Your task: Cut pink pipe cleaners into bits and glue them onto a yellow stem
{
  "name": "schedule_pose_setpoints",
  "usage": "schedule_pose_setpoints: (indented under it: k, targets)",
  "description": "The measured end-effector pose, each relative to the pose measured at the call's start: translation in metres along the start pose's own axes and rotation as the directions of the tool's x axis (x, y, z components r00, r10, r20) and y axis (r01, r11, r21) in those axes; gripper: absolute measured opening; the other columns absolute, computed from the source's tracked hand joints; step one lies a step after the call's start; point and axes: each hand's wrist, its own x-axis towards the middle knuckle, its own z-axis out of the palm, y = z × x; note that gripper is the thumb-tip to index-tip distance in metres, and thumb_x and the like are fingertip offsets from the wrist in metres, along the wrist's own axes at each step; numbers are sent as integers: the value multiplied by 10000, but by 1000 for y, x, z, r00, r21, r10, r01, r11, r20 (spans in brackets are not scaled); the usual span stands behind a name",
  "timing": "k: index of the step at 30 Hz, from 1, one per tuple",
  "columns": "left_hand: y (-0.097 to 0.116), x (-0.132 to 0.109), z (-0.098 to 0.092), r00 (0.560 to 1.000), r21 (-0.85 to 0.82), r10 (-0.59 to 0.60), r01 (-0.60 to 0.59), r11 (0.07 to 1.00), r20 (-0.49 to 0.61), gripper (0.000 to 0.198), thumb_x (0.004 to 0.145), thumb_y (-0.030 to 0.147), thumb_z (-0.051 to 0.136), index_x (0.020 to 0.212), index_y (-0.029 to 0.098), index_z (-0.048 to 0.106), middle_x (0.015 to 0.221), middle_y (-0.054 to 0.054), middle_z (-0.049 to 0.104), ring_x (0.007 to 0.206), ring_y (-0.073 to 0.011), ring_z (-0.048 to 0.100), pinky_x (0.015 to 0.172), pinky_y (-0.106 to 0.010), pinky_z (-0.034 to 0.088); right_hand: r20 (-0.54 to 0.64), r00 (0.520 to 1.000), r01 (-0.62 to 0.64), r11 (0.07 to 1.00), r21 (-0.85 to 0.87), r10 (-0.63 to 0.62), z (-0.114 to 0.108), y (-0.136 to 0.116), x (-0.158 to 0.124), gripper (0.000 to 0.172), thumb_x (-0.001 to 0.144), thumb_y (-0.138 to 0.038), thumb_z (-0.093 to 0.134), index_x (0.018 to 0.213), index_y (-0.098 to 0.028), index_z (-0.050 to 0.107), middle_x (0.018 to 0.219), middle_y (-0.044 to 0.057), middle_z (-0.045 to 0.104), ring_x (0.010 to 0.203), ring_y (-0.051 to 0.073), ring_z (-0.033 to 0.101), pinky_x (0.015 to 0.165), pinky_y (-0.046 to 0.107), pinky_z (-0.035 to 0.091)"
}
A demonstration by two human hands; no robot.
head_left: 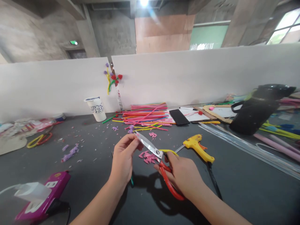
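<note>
Scissors (157, 152) above a littered tabletop (93, 193)
Right hand (187, 175) clamped on them; left hand (123, 156) pinched together, contents unclear; pink pieces (148, 157) below, glue gun (198, 148) near.

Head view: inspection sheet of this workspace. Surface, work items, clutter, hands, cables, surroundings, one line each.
Surface: dark table, littered with purple scraps and smaller bits.
Work items: scissors; pink pieces heaped on the table between the hands.
Clutter: fuzzy sticks, phone, cup, glue gun, black jug, power strip with white adapter.
Hands: right hand grips the scissors; left hand has its fingers at the blade tip, anything held too small to tell.
Cables: black cord from the glue gun; white cord at the adapter.
Surroundings: white partition bearing craft flowers; concrete wall behind.
</note>
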Motion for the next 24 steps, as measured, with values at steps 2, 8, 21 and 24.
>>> schedule_pose_setpoints:
  k: [2, 8, 21, 24]
  targets:
    - [0, 0, 0, 1000, -2, 0, 0, 1000, 4, 38, 719, 176, 602, 692, 174, 629, 636, 30, 591, 577, -75, 510, 584, -193, 414, 6, 1000, -2, 1000, 12, 2, 0, -1, 0, 441, 815, -570, 342, 733, -181, 532, 511, 21, 574, 463, 170, 560, 454, 244, 286]
    - [0, 0, 0, 1000, 0, 10, -10, 1000, 13, 38, 718, 191, 603, 694, 178, 630, 632, 29, 587, 577, -78, 507, 582, -195, 413, 16, 1000, -10, 999, 46, 9, -1, -2, 1, 416, 822, -545, 345, 734, -184, 532, 493, 14, 563, 450, 170, 554, 449, 242, 279]
    - [0, 8, -6, 995, 119, 96, -96, 988, 5, 43, 726, 207, 596, 705, 173, 612, 638, 27, 557, 599, -90, 496, 600, -207, 405, 98, 992, -90, 994, 56, 84, -4, -3, 7, 406, 817, -552, 347, 679, -204, 504, 510, 25, 594, 462, 185, 575, 443, 248, 255]
    - [-1, 10, -6, 999, 83, 44, -43, 996, -15, 54, 722, 222, 604, 704, 172, 596, 644, 27, 567, 599, -88, 511, 607, -206, 413, 153, 972, -197, 973, 121, 178, -7, -5, 11, 396, 783, -586, 389, 722, -212, 504, 531, 17, 605, 478, 191, 577, 447, 244, 261]
